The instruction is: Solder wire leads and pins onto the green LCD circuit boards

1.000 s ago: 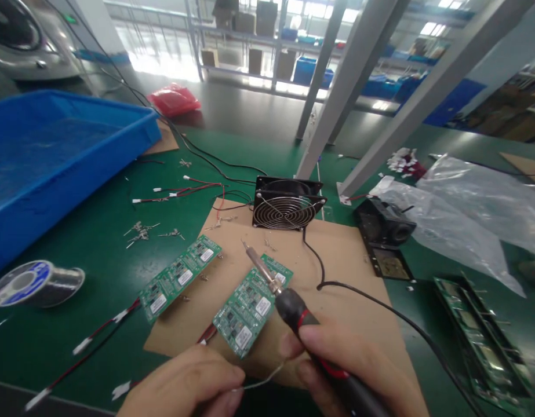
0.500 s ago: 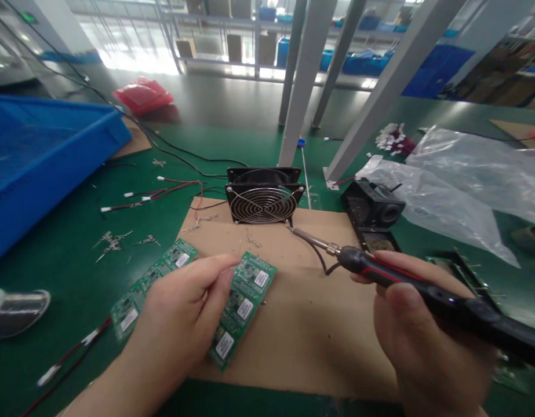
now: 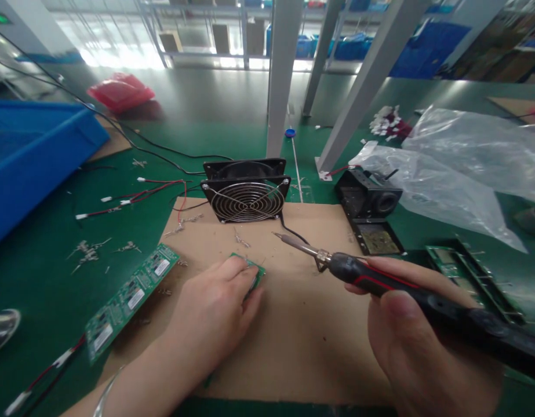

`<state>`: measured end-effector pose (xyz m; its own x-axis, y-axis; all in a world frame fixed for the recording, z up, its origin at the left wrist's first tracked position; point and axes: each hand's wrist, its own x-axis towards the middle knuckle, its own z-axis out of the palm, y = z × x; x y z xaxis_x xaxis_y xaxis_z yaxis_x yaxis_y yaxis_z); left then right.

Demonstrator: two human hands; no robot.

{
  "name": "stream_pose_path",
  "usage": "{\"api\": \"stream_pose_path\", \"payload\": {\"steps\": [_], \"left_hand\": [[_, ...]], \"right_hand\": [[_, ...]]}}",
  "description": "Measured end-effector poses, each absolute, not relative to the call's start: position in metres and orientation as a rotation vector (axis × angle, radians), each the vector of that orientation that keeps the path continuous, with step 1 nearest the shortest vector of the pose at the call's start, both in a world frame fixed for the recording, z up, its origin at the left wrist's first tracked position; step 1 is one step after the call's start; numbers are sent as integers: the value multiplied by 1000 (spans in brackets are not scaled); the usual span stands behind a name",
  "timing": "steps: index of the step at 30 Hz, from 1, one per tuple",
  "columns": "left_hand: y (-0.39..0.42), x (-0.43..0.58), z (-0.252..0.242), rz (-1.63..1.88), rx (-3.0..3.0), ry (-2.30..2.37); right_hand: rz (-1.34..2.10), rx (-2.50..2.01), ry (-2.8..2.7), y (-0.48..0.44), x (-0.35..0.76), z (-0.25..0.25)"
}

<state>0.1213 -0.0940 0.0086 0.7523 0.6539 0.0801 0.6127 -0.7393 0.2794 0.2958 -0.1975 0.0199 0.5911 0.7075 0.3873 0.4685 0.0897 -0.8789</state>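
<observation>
Across the near half of the cardboard sheet [image 3: 319, 353], two hands flank the work. The right hand [image 3: 428, 341] is wrapped round the handle of a soldering iron [image 3: 358, 272], its tip pointing leftward above the sheet. The left hand [image 3: 215, 301] arches over a circuit board [image 3: 258, 274] on the cardboard, apparently pinching it between thumb and fingers (the hand hides most of the join). The step in hand appears to be handling the board with the iron held aside; the next move would call for a firm hold and a tip kept clear of the left fingers. Of the held board, only a green far corner shows plainly. To its left, a second board [image 3: 130, 301], long and green, bears three white labels [image 3: 135, 299], with red and black wires [image 3: 73, 350] at its near end. Beyond lie loose metal pins [image 3: 241, 238], then a black fan [image 3: 248, 201] with a wire guard.
</observation>
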Motion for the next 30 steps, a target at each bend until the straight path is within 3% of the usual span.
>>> {"api": "stream_pose_path", "payload": {"steps": [18,30], "left_hand": [[-88,118,5,267,2485,1095],[-88,102,19,539,2327,1308]], "right_hand": [[352,-1513,-1040,-198,293,16],[344,-1512,-994,-198,293,12]]}}
